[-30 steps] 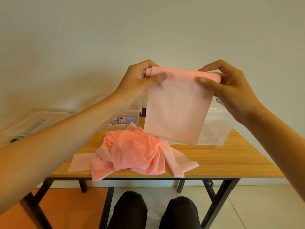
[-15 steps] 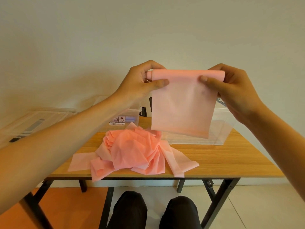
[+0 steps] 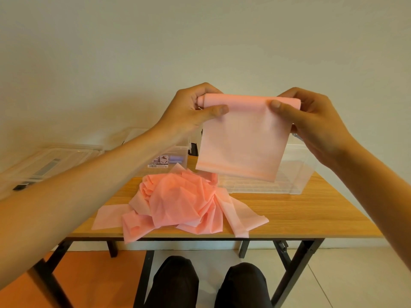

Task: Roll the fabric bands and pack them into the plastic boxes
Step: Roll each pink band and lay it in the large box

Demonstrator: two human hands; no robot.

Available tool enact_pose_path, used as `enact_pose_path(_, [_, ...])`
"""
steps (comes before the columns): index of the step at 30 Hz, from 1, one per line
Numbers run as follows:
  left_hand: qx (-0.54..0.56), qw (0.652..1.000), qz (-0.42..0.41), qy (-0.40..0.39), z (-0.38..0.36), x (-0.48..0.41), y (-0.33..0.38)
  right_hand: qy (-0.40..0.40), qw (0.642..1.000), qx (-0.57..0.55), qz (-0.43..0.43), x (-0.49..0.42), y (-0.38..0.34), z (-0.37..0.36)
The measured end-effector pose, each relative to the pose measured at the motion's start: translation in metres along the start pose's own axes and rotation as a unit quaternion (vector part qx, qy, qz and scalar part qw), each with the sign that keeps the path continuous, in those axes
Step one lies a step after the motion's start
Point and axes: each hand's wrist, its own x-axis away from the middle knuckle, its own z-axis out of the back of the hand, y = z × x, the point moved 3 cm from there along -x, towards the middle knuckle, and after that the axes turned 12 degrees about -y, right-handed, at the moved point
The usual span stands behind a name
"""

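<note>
**Above the tabletop (image 3: 300,214): one fabric band (image 3: 242,138) nearly rolled**

Between our two raised hands hangs the fabric band. Its top edge is wound into a tight roll (image 3: 249,100), and a short tail hangs loose below. Our left hand (image 3: 189,112) pinches one end of the roll and our right hand (image 3: 311,121) the other, with the fingers (image 3: 280,107) curled round it and thumbs pressed on the front.

We judge the rolling of this band to be well along. The next move calls for turning both ends evenly so the tail winds straight, then setting the roll in the clear plastic box (image 3: 298,174) behind it.

Below, a crumpled pile of pink bands (image 3: 178,201) lies unrolled, so most of the task remains. A second box (image 3: 178,150) holding small items stands further back, and clear lids (image 3: 55,158) lie off to the left. Behind is a pale wall. Beneath are the floor and our dark-trousered knees (image 3: 175,278).
</note>
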Motion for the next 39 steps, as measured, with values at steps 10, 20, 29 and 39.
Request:
enact_pose_path(10, [-0.011,1.000,-0.009,0.005,0.0012,0.0007,0.0004,-0.004,1.000,0.004,-0.001,-0.0021,0.0012,-0.0007])
enact_pose_path(20, [-0.011,1.000,-0.016,0.012,0.0042,0.0014,-0.0014,-0.004,1.000,0.019,-0.012,-0.0013,0.0033,-0.0014])
enact_pose_path(29, [-0.006,1.000,-0.006,0.028,0.0047,0.0007,-0.0025,-0.020,0.999,0.027,0.012,-0.0010,0.0026,-0.0032])
enact_pose_path(39, [-0.008,1.000,-0.010,0.022,0.0042,0.0005,-0.0028,-0.023,0.999,0.031,-0.002,-0.0010,0.0041,-0.0031])
